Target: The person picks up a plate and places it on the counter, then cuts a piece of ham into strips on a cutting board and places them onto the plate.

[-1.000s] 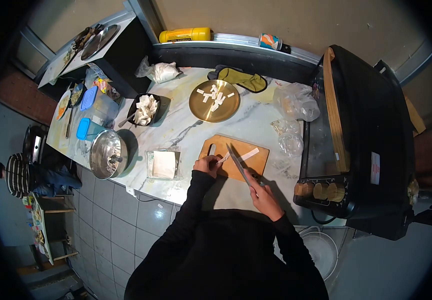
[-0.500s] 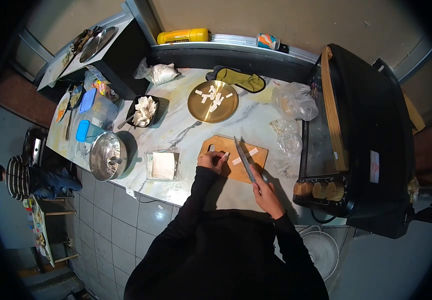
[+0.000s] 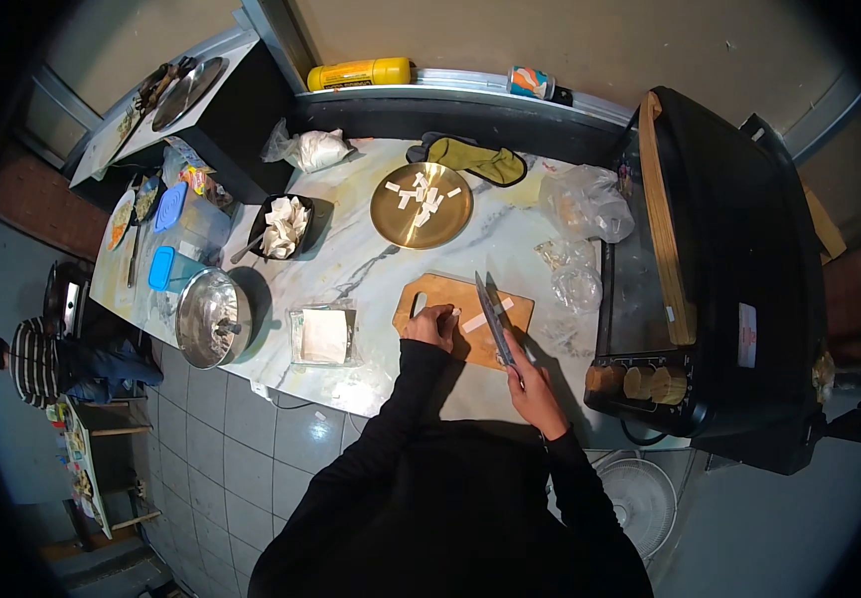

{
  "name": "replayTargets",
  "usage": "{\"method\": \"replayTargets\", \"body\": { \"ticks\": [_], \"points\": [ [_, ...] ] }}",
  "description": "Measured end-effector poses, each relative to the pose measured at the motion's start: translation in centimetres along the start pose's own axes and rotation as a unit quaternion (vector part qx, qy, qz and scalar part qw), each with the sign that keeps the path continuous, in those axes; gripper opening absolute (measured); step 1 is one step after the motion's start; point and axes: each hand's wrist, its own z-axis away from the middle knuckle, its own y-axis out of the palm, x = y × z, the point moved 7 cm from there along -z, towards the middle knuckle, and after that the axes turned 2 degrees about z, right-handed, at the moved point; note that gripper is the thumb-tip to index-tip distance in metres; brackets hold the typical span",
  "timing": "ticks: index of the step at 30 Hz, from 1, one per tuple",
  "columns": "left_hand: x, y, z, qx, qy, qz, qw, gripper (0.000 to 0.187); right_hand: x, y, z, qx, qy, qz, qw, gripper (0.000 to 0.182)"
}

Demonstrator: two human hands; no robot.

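Observation:
My right hand (image 3: 536, 392) grips a long-bladed knife (image 3: 496, 321), its blade angled up and away over the wooden cutting board (image 3: 435, 292). The blade looks doubled near the tip. On the board's left part, my left hand (image 3: 432, 328) is closed, fingertips pinched on a small white piece (image 3: 456, 312). White strips (image 3: 475, 322) lie flat on the board beside the blade. Beyond the board, a gold round plate (image 3: 391, 221) carries several short white strips. Left of the board sits a square white stack (image 3: 325, 336) on clear plastic.
A steel bowl (image 3: 191, 334) and a black bowl of crumpled white pieces (image 3: 284, 227) stand to the left. Plastic bags (image 3: 588, 204) lie near the black oven (image 3: 739, 269) at right. A mitt (image 3: 480, 159) lies behind the plate. Another person (image 3: 37, 359) is far left.
My left hand has shifted slightly right, toward the knife, and its fingers have drawn in. The knife has turned a little and its two visible tips are closer together.

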Motion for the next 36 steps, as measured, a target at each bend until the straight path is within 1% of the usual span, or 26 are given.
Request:
{"method": "replayTargets", "body": {
  "ticks": [1, 5, 8, 10, 11, 13, 14, 16, 17, 19, 21, 23, 25, 26, 27, 29, 31, 32, 33, 34, 35, 36],
  "points": [
    [0.0, 0.1, 0.0, 0.006, 0.011, -0.008, 1.0, 0.017, 0.0, 0.0, 0.0, -0.004, -0.007, 0.003, 1.0, 0.062],
    [-0.1, 0.3, 0.0, 0.014, 0.012, -0.02, 1.0, 0.017, -0.2, 0.2, -0.1, -0.004, -0.004, -0.004, 1.0, 0.062],
    [-0.7, 0.0, 0.0, 0.003, 0.027, 0.001, 1.0, 0.015, 0.0, 0.0, -0.2, -0.007, -0.005, -0.012, 1.0, 0.061],
    [-1.3, 0.0, -0.1, 0.011, 0.056, -0.019, 0.998, 0.012, -0.1, 0.1, -0.2, 0.009, 0.019, -0.024, 0.999, 0.062],
    [-1.4, -0.1, -0.2, 0.012, 0.056, -0.019, 0.998, 0.012, 0.0, 0.0, -0.3, 0.009, 0.019, -0.024, 0.999, 0.062],
    [-1.3, -0.1, -0.6, 0.066, -0.027, -0.015, 0.997, 0.012, -0.1, -0.1, -0.2, 0.016, 0.032, -0.023, 0.999, 0.063],
    [-1.0, 0.0, -1.1, 0.068, -0.027, -0.015, 0.997, 0.012, -0.2, 0.0, -0.2, 0.015, 0.033, -0.024, 0.999, 0.063],
    [-0.1, -0.5, -3.0, 0.021, 0.009, -0.032, 0.999, 0.011, -0.2, -0.3, -0.1, -0.013, 0.007, -0.013, 1.0, 0.063],
    [0.4, -0.7, -4.7, 0.023, 0.026, 0.049, 0.998, 0.011, -0.3, -0.3, -0.1, -0.014, 0.008, -0.012, 1.0, 0.063],
    [0.4, -1.4, -8.3, 0.031, 0.034, 0.031, 0.998, 0.011, -0.7, -0.3, 0.0, -0.006, 0.031, -0.005, 0.999, 0.064],
    [-0.3, -2.3, -12.3, 0.017, 0.055, 0.046, 0.997, 0.01, -1.0, -0.4, -0.1, -0.004, 0.033, -0.004, 0.999, 0.064],
    [0.9, -2.2, -16.7, -0.007, 0.045, 0.088, 0.995, 0.02, -1.2, -0.2, 0.0, 0.001, 0.038, -0.004, 0.999, 0.064],
    [2.2, -2.0, -19.3, -0.038, 0.03, 0.033, 0.998, 0.036, -1.0, -0.2, 0.0, -0.002, 0.029, -0.004, 1.0, 0.064],
    [4.7, -1.2, -20.5, -0.023, 0.005, -0.003, 1.0, 0.048, -0.9, -0.3, 0.1, -0.005, 0.029, -0.003, 1.0, 0.064],
    [4.5, -1.0, -20.1, -0.02, 0.008, -0.002, 1.0, 0.048, -0.6, -0.3, 0.2, -0.003, 0.036, -0.009, 0.999, 0.064],
    [4.2, -1.7, -17.1, -0.073, 0.036, -0.011, 0.997, 0.048, -0.8, -0.3, 0.4, -0.008, 0.048, -0.019, 0.999, 0.064],
    [4.2, -0.6, -13.0, -0.014, 0.053, 0.053, 0.997, 0.045, -0.3, -1.0, 0.4, -0.069, -0.008, -0.013, 0.997, 0.063],
    [3.8, 0.4, -10.4, 0.053, 0.036, 0.084, 0.994, 0.042, -0.3, -1.0, 0.5, -0.07, -0.003, -0.014, 0.997, 0.063],
    [2.7, 1.1, -7.6, 0.118, 0.016, 0.116, 0.986, 0.039, -0.5, -0.9, 0.6, -0.053, 0.022, -0.012, 0.998, 0.063],
    [0.5, 0.8, -5.1, 0.135, 0.056, 0.07, 0.987, 0.037, -0.7, -0.7, 0.8, -0.034, 0.047, -0.008, 0.998, 0.063],
    [-1.2, 0.7, -3.1, 0.149, 0.095, 0.024, 0.984, 0.035, -0.8, -0.5, 1.0, -0.031, 0.048, -0.007, 0.998, 0.063],
    [-1.4, 0.9, -1.8, 0.151, 0.099, 0.015, 0.983, 0.034, -0.8, -0.3, 1.1, -0.033, 0.032, -0.004, 0.999, 0.064]
  ]
}}
